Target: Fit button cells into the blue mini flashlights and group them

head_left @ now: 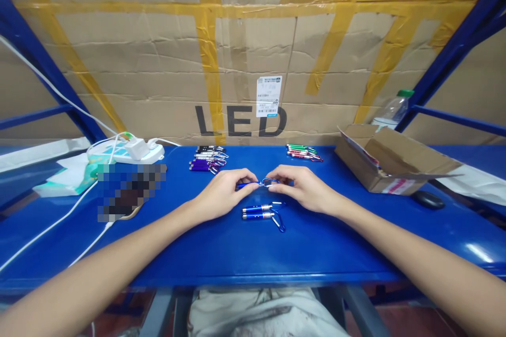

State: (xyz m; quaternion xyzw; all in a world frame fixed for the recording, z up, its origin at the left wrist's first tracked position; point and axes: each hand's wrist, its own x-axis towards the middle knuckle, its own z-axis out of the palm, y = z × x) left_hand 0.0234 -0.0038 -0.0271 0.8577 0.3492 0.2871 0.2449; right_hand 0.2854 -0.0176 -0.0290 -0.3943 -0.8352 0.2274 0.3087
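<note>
Blue table (190, 258), near edge running across below the forearms, cardboard (158, 84) closing off the far side; working room lies between phone (132, 195) at left and open box (395, 163) at right, with two blue tubes (256, 216) lying just nearside of the hands and sorted bunches by the far edge. Left hand (225, 193) and right hand (304, 188) meet mid-table, forearms angled inward, fingertips near each other: left pinches a blue tube (245, 186) lying crosswise, right thumb and fingers closed on its clip (272, 180).
</note>
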